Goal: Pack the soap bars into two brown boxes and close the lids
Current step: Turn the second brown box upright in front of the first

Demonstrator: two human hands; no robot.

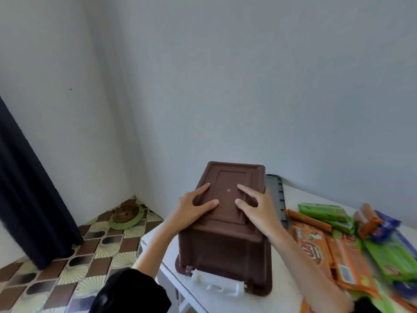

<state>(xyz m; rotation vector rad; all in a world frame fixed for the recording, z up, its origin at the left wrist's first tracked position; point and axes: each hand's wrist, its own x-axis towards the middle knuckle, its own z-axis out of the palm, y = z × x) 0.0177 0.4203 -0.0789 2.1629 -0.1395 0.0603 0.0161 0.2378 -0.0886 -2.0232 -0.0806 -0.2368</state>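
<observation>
A brown plastic box [225, 242] stands upside down on the white table [286, 290], its base facing up and a white latch [216, 282] at its near lower edge. My left hand [191, 207] holds the box's left upper edge, thumb and forefinger lying on the base. My right hand [259, 207] holds the right upper edge the same way, with its other fingers over the side. Wrapped soap bars lie in a loose heap to the right: orange packs [316, 242], green packs [325, 212] and blue ones [383, 227].
A grey slatted plastic piece [278, 195] leans behind the box by the wall. The table's left edge [153, 236] drops to a patterned tile floor [90, 249]. On that floor sit a dark curtain [29, 199] and a green-rimmed brown object [127, 214].
</observation>
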